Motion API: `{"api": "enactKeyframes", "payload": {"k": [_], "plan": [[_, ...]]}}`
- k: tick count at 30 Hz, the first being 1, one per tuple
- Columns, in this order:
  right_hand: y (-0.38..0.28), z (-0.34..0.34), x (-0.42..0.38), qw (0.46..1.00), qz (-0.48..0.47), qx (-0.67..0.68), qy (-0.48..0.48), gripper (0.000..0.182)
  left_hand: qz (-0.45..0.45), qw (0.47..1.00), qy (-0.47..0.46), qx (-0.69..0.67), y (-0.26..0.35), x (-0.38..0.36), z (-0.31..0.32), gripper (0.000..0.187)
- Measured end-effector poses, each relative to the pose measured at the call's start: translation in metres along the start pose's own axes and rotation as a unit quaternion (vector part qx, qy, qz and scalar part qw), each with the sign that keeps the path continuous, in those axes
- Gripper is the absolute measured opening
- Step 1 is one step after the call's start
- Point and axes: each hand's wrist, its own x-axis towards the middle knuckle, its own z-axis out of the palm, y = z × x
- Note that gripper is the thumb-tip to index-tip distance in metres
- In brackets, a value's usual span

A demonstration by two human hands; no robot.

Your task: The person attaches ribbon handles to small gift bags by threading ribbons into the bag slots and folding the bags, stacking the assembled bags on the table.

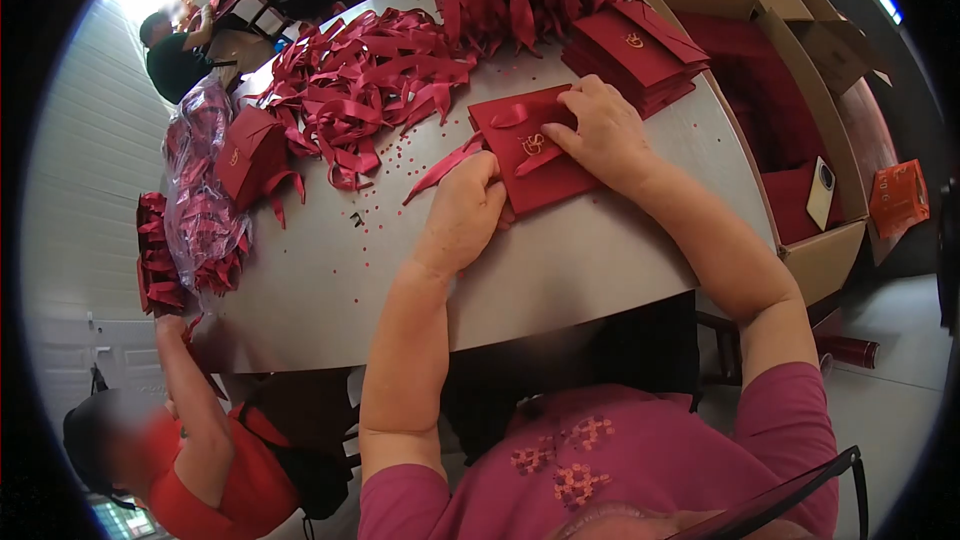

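- Flat red bag (535,155) lies at frame centre on the grey counter (400,290); bare counter runs below it to the near edge.
- Left hand (462,212) pinches its ribbon (445,168) at the bag's left edge; right hand (598,128) presses down on the bag, fingers bent.
- Cardboard box (815,260) at right holds red bags.
- Loose satin ribbons (365,80) piled upper left, stacked bags (635,55) top centre.
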Motion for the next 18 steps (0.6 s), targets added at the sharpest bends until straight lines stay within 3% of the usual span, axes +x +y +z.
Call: {"api": "enactKeyframes", "payload": {"k": [5, 7, 8, 10, 11, 12, 13, 14, 15, 17, 18], "plan": [[0.001, 0.013, 0.002, 0.998, -0.056, -0.025, 0.003, 0.020, 0.027, 0.999, -0.016, 0.021, -0.004, -0.008, -0.013, 0.003], [-0.003, 0.010, 0.002, 0.998, -0.065, -0.026, 0.011, 0.019, -0.125, 0.990, -0.027, 0.055, 0.015, -0.019, -0.025, 0.006], [-0.005, 0.008, 0.001, 0.997, -0.072, -0.028, 0.018, 0.020, -0.127, 0.990, -0.026, 0.056, 0.011, -0.020, -0.029, 0.006], [-0.008, 0.005, 0.001, 0.996, -0.076, 0.031, 0.023, 0.024, 0.052, 0.967, 0.093, 0.232, -0.001, -0.023, -0.034, 0.006], [-0.009, 0.003, 0.000, 0.993, -0.081, 0.086, 0.028, 0.030, 0.050, 0.966, 0.092, 0.236, -0.006, -0.019, -0.035, 0.006], [-0.011, 0.001, 0.000, 0.992, -0.080, 0.089, 0.029, 0.030, 0.107, 0.952, 0.119, 0.260, -0.010, -0.011, -0.036, 0.006], [-0.011, -0.001, 0.001, 0.979, -0.056, 0.192, -0.022, 0.038, 0.162, 0.934, 0.146, 0.282, -0.014, -0.003, -0.038, 0.005], [-0.010, -0.004, 0.002, 0.953, -0.032, 0.292, -0.074, 0.047, 0.162, 0.934, 0.147, 0.283, -0.016, 0.003, -0.038, 0.005], [-0.006, -0.006, 0.004, 0.953, -0.033, 0.292, -0.073, 0.047, 0.174, 0.932, 0.144, 0.283, -0.017, 0.009, -0.037, 0.006], [0.003, -0.010, 0.008, 0.836, 0.039, 0.514, -0.190, 0.063, 0.187, 0.931, 0.137, 0.283, -0.019, 0.018, -0.036, 0.007], [0.003, -0.012, 0.009, 0.836, 0.041, 0.514, -0.188, 0.063, 0.168, 0.936, 0.134, 0.279, -0.019, 0.021, -0.036, 0.007]]}}
